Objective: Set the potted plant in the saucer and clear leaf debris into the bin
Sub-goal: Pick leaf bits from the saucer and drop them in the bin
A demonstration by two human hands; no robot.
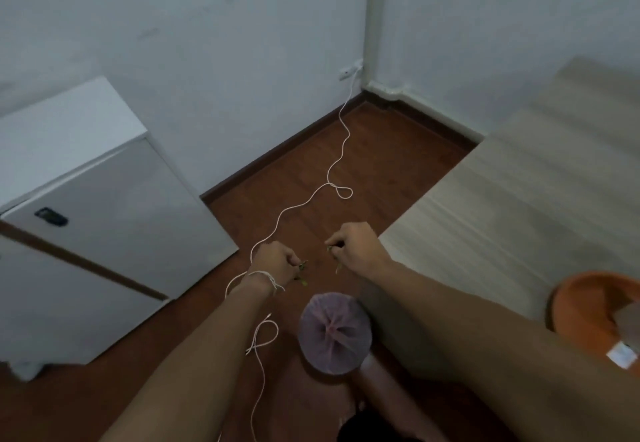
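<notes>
Both my hands reach down toward the brown wooden floor. My left hand (275,263) is closed, with small green leaf bits (302,266) at its fingertips. Apart to the right, my right hand (353,246) is also closed on green leaf bits (329,249). More leaf scraps (304,282) lie on the floor between the hands. A round bin lined with a pink bag (334,332) stands just below the hands. At the right edge an orange saucer (575,298) rests on the light table. The potted plant is not in view.
A white cable (341,151) snakes across the floor from a wall socket and passes under my left wrist. A white cabinet (86,220) stands at the left. The pale wooden table (519,192) fills the right side. White walls meet in the corner.
</notes>
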